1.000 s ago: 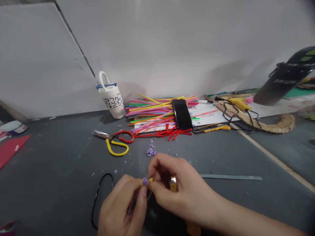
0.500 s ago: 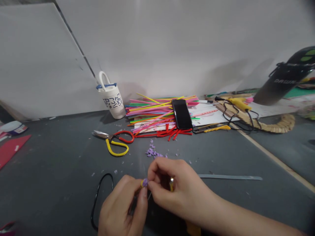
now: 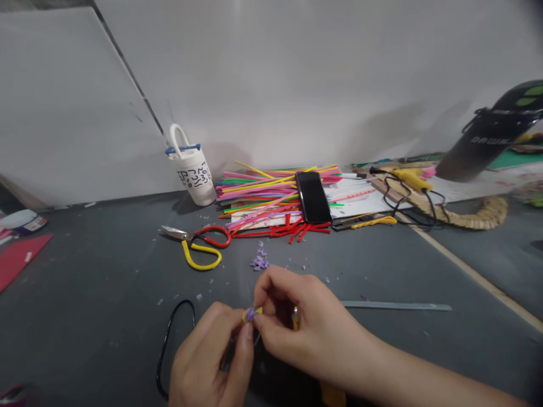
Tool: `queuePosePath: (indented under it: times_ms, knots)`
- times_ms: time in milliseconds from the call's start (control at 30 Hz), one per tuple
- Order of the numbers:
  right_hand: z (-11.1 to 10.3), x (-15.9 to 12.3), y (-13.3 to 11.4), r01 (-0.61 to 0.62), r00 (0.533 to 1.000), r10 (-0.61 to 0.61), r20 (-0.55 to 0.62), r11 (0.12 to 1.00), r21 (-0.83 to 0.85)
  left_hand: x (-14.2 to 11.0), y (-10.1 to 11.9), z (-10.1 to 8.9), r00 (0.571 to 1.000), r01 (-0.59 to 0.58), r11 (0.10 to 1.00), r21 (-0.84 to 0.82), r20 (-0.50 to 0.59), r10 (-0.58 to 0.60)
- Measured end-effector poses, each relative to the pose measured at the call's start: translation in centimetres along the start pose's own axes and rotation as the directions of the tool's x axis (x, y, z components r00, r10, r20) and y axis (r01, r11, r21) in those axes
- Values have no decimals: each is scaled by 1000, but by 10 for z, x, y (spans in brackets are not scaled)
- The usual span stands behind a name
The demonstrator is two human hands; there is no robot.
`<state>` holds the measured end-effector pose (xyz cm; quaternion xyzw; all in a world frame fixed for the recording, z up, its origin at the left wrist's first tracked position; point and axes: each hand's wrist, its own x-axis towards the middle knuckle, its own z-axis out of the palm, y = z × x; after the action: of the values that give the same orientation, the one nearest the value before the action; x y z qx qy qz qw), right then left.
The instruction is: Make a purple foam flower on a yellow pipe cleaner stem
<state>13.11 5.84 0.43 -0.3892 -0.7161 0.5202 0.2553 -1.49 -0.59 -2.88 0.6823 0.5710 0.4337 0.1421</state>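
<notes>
My left hand is closed in a pinch on a small yellow and purple piece, held low over the table. At the piece's right side, my right hand pinches with thumb and forefinger; its fingertips partly cover the piece, so its full shape is hidden. A ring shows on a right-hand finger. Just beyond the right knuckles lies a small heap of purple clippings, partly hidden by that hand. Scissors with one red and one yellow handle rest on the table, beyond my left hand.
A bundle of coloured pipe cleaners lies at the back under a black phone. A white lettered cup stands left of it. On the right are a yellow glue gun, a dark bottle and a translucent stick.
More yellow shows on the right side of the pinched piece. My right forefinger has risen slightly and covers more of the purple clippings. My left hand has hardly moved.
</notes>
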Motion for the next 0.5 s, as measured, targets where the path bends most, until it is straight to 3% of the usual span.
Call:
queuePosePath:
  times_ms: [300,433,500]
  knots:
    - [2,2,-1,-18,1000,18,10,1000,12,-1,4,3,996,73,994,-76,-50,-77]
    - [-12,3,-9,-34,999,34,-8,998,44,3,4,-1,968,233,946,-224,-37,-247]
    - [-22,2,-13,-30,999,28,-27,997,-69,5,2,-4,928,365,878,-311,45,-370]
